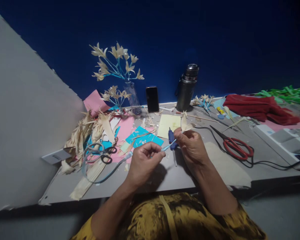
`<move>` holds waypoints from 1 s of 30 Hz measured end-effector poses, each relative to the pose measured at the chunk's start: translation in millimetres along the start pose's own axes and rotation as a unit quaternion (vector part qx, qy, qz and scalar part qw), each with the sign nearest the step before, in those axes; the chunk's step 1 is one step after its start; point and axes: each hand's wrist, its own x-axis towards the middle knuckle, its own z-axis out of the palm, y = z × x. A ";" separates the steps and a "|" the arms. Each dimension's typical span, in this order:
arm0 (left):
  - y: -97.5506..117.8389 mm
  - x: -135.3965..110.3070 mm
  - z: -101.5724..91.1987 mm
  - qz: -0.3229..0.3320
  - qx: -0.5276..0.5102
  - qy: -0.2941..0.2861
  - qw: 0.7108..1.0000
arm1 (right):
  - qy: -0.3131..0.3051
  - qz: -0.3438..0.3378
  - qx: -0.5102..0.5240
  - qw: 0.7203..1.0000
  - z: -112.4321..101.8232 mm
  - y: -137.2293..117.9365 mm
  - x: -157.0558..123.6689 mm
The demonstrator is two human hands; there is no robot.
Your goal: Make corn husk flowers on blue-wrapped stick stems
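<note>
A cream corn-husk flower (186, 125) stands at the end of a thin light-blue stem (173, 142). My right hand (193, 148) pinches that stem just below the petals. At the stem's other end, my left hand (145, 161) has thumb and fingers closed on the light-blue part; whether a loose paper strip is wound there I cannot tell. Beneath the stem, between my hands, a blue glue gun (171, 135) lies on the table, partly hidden by my right hand. Blue paper sheets (143, 136) and a pale yellow sheet (168, 124) lie just beyond.
Husks (81, 133), grey tape (110, 175) and black-handled scissors (107, 155) crowd the left. Finished flowers fill a glass vase (132, 98) beside a phone (152, 100) and a flask (187, 88). Red-handled scissors (237, 148), a cord (267, 162) and red cloth (260, 108) lie right.
</note>
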 end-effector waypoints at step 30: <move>-34.3 37.6 -13.5 -0.108 -0.120 0.049 0.986 | -0.058 -0.001 -0.800 0.597 -27.3 19.3 5.4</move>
